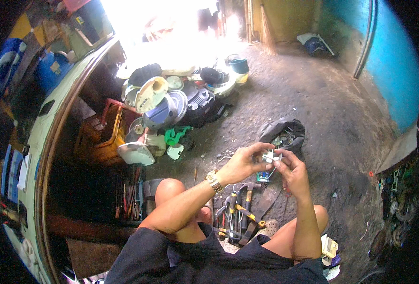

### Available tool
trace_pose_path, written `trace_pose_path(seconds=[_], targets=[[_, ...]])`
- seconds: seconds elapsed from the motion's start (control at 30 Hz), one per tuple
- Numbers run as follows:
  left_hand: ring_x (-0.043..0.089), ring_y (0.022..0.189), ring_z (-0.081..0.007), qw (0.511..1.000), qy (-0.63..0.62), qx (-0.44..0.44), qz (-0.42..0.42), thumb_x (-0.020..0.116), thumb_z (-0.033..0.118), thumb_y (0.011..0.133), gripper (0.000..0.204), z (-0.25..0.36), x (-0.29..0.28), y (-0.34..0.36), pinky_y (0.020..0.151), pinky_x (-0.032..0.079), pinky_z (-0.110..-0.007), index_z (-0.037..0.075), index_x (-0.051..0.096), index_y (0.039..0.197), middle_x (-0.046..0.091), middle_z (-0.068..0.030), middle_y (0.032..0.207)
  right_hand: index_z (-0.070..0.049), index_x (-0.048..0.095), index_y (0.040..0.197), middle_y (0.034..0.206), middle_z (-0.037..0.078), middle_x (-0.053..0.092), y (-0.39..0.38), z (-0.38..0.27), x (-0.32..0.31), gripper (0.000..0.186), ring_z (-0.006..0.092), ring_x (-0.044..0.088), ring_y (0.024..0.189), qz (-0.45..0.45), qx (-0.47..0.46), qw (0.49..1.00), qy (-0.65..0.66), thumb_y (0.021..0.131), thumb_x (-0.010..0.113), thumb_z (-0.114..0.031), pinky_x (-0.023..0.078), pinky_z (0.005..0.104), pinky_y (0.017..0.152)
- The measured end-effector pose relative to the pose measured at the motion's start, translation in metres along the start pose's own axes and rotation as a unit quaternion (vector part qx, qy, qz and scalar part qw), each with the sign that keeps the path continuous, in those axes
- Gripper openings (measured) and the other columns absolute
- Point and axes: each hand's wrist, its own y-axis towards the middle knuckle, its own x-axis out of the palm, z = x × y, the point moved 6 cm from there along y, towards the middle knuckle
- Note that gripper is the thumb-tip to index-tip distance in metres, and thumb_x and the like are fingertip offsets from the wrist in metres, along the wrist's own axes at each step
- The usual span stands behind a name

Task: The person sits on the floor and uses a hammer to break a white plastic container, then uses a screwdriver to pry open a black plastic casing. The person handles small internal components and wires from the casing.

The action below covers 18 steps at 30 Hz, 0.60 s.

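Observation:
Both hands are raised in front of me and meet around a small white plastic part; its exact kind cannot be made out. My left hand, with a metal-banded watch on its wrist, pinches the part from the left. My right hand grips it from the right with thumb and fingers. Just beyond them sits an open black bag holding small mixed bits. Below the hands lies a small green-and-blue item. Hammers and other hand tools, some with yellow handles, lie between my legs.
A heap of discarded plastic parts, with a round grey piece, stands ahead on the left, beside an orange crate and a green piece. A long table runs along the left. A broom leans at the back, near a blue wall.

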Motion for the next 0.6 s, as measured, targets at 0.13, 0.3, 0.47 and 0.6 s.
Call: trace_pose_path(seconds=[0.13, 0.3, 0.47, 0.6], targets=[[0.063, 0.093, -0.0142, 0.999, 0.044, 0.019, 0.026, 0.071, 0.036, 0.091, 0.043, 0.007, -0.004, 0.005, 0.083, 0.052, -0.033, 0.002, 0.066, 0.117, 0.071, -0.0114, 0.100, -0.003, 0.061, 0.126, 0.089, 0.003, 0.070, 0.001, 0.000, -0.001, 0.036, 0.0022, 0.045, 0.052, 0.001, -0.002, 1.000, 0.020, 0.093, 0.066, -0.018, 0.033, 0.0209, 0.043], [0.062, 0.078, -0.0197, 0.984, -0.010, -0.173, 0.030, 0.054, 0.052, 0.098, 0.055, -0.024, 0.006, 0.005, 0.073, 0.050, -0.037, 0.000, 0.069, 0.099, 0.067, -0.0144, 0.080, -0.001, 0.060, 0.125, 0.087, 0.006, 0.070, -0.002, 0.020, -0.009, 0.032, 0.0023, 0.047, 0.048, -0.003, -0.002, 1.000, 0.018, 0.099, 0.058, -0.019, 0.035, 0.0204, 0.037], [0.068, 0.094, -0.0302, 0.998, 0.048, 0.040, 0.009, 0.078, 0.038, 0.081, 0.061, -0.002, 0.012, -0.002, 0.080, 0.052, -0.043, 0.003, 0.055, 0.127, 0.069, -0.0196, 0.103, -0.001, 0.059, 0.126, 0.086, 0.001, 0.065, 0.005, 0.027, -0.011, 0.032, 0.0019, 0.043, 0.048, -0.002, -0.030, 0.999, 0.028, 0.100, 0.057, -0.020, 0.032, 0.0192, 0.041], [0.067, 0.092, -0.0345, 0.997, 0.051, 0.018, 0.061, 0.076, 0.039, 0.083, 0.048, -0.003, 0.003, -0.003, 0.079, 0.052, -0.043, 0.003, 0.061, 0.112, 0.069, -0.0203, 0.098, -0.001, 0.056, 0.129, 0.089, 0.005, 0.066, 0.006, 0.035, -0.010, 0.037, 0.0031, 0.043, 0.044, -0.033, -0.034, 0.998, 0.043, 0.102, 0.054, -0.026, 0.032, 0.0195, 0.037]])
